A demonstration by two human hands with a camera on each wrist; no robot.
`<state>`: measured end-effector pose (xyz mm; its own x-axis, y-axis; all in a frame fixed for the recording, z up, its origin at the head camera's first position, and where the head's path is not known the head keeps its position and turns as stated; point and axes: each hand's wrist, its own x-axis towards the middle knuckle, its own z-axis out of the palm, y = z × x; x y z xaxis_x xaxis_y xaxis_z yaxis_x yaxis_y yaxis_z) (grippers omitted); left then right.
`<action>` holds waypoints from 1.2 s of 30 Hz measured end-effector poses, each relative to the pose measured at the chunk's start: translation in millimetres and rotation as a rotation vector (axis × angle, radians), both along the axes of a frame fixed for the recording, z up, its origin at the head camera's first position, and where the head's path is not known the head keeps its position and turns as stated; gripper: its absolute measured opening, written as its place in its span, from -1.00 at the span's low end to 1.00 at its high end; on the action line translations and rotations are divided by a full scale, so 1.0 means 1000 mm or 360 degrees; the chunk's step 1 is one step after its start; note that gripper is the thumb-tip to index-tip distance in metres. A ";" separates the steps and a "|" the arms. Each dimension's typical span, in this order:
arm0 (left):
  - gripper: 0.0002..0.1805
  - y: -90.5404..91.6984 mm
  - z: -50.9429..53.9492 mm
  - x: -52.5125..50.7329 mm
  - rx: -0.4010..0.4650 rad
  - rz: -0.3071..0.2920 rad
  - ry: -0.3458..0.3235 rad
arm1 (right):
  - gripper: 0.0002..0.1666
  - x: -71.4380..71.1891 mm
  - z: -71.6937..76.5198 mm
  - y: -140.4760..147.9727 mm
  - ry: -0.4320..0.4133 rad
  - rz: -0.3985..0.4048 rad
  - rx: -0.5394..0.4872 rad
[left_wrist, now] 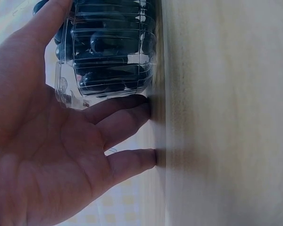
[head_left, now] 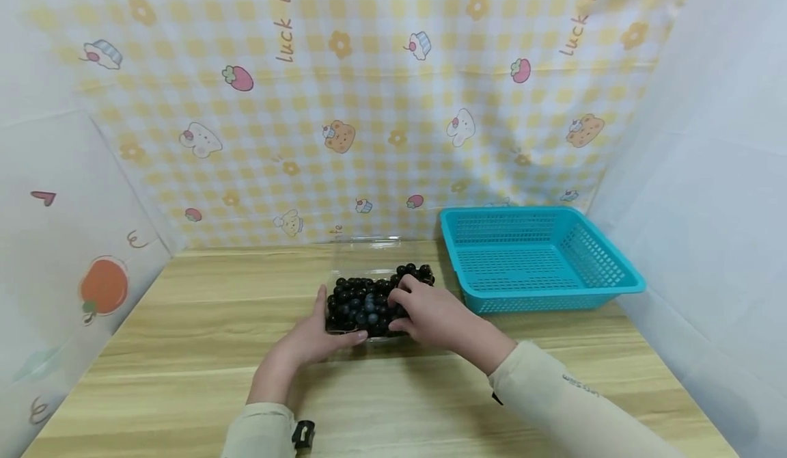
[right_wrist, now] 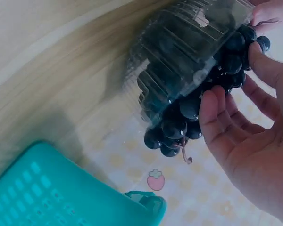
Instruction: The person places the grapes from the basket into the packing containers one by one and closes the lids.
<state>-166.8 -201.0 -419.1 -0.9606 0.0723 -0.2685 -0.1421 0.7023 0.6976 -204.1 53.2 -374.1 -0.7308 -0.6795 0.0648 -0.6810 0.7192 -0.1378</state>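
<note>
Dark grapes [head_left: 359, 301] fill a clear plastic box [left_wrist: 113, 52], its hinged lid [head_left: 381, 256] laid open toward the back. My left hand [head_left: 310, 338] is spread about the box's front left corner, thumb along the front rim. In the left wrist view its fingers are fairly straight beside the box wall, tips down at the tabletop. My right hand [head_left: 433, 313] reaches over the right side and grips grapes of the bunch [right_wrist: 231, 66] between thumb and bent fingers. At the box's right end, grapes with a brown stem [right_wrist: 184, 151] stick out past the rim.
A turquoise perforated basket [head_left: 617, 288] stands on the wooden table [head_left: 203, 348] to the right of the box. Behind is a yellow checked cloth [head_left: 381, 171] with cartoon prints. White sheets [head_left: 707, 191] hang at both sides.
</note>
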 end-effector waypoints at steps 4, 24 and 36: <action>0.62 0.000 -0.001 0.000 -0.0001 -0.0005 0.0004 | -0.59 -0.003 -0.006 -0.003 -0.0039 -0.0074 -0.0008; 0.60 0.000 0.000 0.002 0.0010 -0.0006 -0.0015 | -0.65 0.003 -0.021 -0.021 0.0023 -0.0180 0.0129; 0.62 0.001 0.001 0.001 -0.0008 -0.0007 -0.0001 | -0.61 0.005 -0.021 -0.007 0.0139 -0.0118 0.0038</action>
<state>-165.5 -200.5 -418.5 -0.9601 0.0750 -0.2693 -0.1395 0.7063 0.6940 -198.7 46.3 -394.9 -0.7715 -0.6258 0.1147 -0.6343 0.7705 -0.0626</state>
